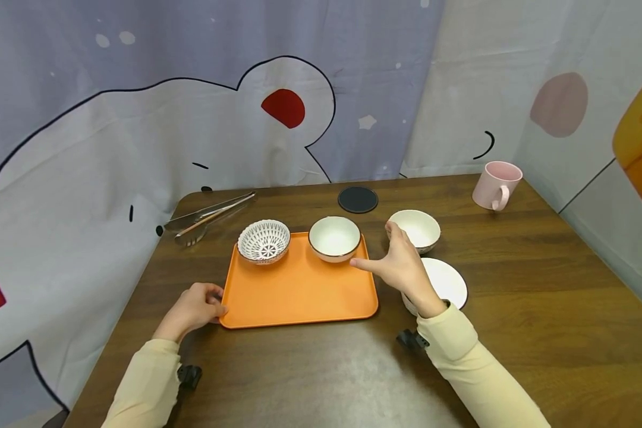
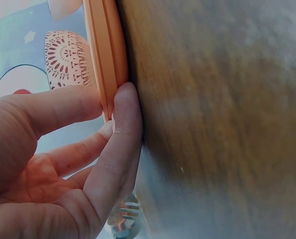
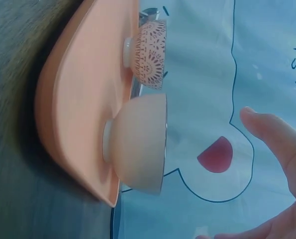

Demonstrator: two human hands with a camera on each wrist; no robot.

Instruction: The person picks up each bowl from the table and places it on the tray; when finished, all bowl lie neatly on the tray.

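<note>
1 orange tray [image 1: 299, 294] lies near frame centre, long axis left-right; left hand [image 1: 195, 309] pinches its lower-left corner. Right hand [image 1: 403, 267], spread and empty, is nearer the tray's dark-rimmed bowl [image 1: 334, 238], just leftward.

Printed cloth [image 1: 139, 137] hangs far, left and right of a brown wood-grain desk [image 1: 540, 285], glossy with light nearby.

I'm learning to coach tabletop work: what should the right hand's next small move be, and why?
Probably the right hand should grip the pale bowl to the right of the orange tray. It is open and holds nothing, overlapping that bowl in the head view; the patterned bowl and dark-rimmed bowl stand on the tray, whose edge the left hand pinches.
</note>
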